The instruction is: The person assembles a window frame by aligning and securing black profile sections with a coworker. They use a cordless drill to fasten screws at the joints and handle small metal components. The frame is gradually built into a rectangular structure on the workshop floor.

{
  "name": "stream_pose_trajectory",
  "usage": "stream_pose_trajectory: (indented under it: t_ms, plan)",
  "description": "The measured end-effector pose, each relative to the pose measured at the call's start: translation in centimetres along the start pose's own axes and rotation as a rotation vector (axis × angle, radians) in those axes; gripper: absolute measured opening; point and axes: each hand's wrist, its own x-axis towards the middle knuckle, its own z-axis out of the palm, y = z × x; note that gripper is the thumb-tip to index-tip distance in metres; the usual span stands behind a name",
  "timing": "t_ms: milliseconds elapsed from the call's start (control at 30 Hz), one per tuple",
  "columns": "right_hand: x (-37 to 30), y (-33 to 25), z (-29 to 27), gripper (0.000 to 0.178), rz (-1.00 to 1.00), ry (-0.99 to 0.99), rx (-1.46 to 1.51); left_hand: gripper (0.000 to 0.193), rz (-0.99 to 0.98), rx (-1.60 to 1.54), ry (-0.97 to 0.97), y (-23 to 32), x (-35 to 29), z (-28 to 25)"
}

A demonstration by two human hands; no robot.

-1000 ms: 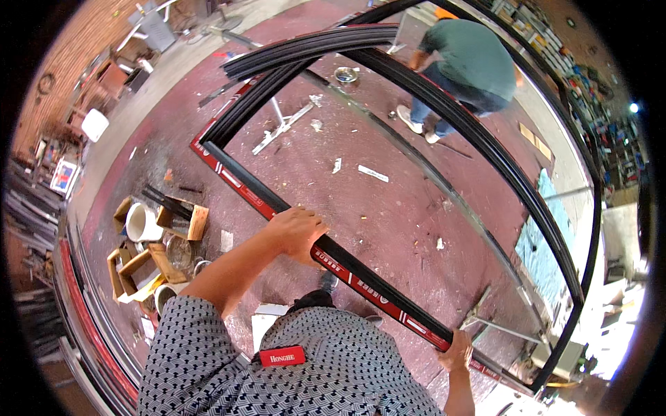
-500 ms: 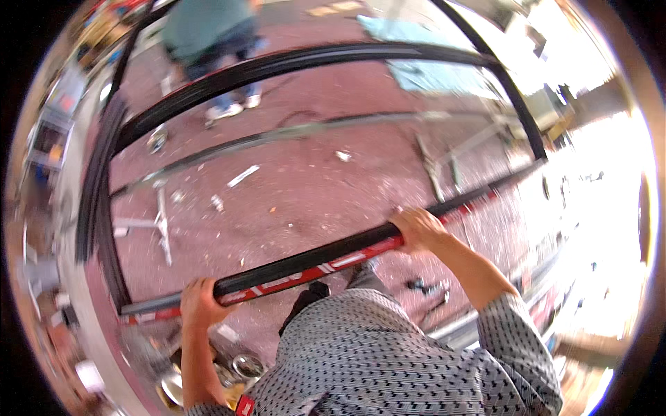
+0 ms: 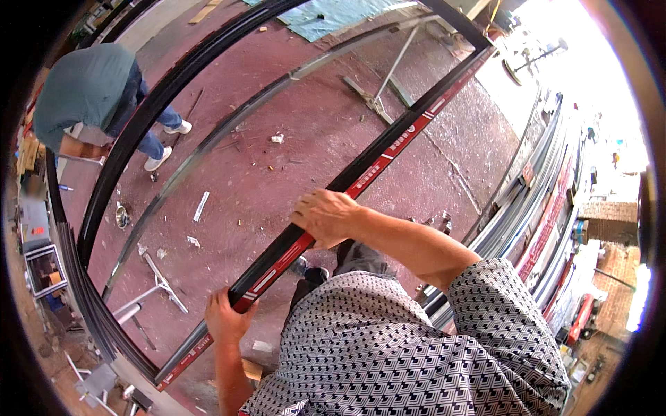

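Hands gripped the near rail of a large rectangular frame (image 3: 333,191) of black metal section, its near rail faced with a red strip. The left hand (image 3: 223,317) was closed around that rail low down, fingers wrapped over its edge; the right hand (image 3: 326,216) was closed over the same rail further along, knuckles uppermost. The frame stood clear of the red workshop floor (image 3: 291,173) along this side and spanned most of the view, its far rail curving past a second person (image 3: 90,97) in a grey-green top who bent near the far corner.

Handling, as judged: the frame looked stiff, long and fairly heavy, liable to swing or rack if held at one point only. Smooth painted faces could slip, and the corners could catch on nearby stock. A spread, two-handed hold on one rail, as shown, appeared sound, with another holder at the opposite side.

Containers: a small round tin (image 3: 122,216) lay on the floor near the left rail; its contents could not be made out. A box-like unit (image 3: 46,269) stood at the left edge, contents unclear.

Surroundings: metal sections (image 3: 548,208) were stacked along the right, a blue sheet (image 3: 326,15) lay at the far end, and scraps littered the floor.
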Motion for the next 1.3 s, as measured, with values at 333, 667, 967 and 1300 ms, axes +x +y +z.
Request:
stream_pose_trajectory:
  t_ms: [333, 667, 967, 1300]
  plan:
    - [-1.4, 2.4, 1.6, 0.045, -0.068, 0.225, 0.043, 0.072, -0.044, 0.011, -0.120, 8.4, 6.7, 2.5]
    - [-8.1, 14.9, -0.5, 0.037, 0.079, 0.289, -0.049, 0.078, -0.087, 0.039, -0.201, 7.1, 5.7, 3.0]
    - [-8.2, 14.8, -3.2, 0.058, 0.084, 0.170, 0.011, 0.074, -0.108, 0.077, -0.184, 7.4, 6.1, 2.5]
    - [-7.7, 15.1, -2.9, 0.053, 0.069, 0.084, -0.130, 0.069, -0.165, 0.047, -0.119, 8.5, 6.3, 2.1]
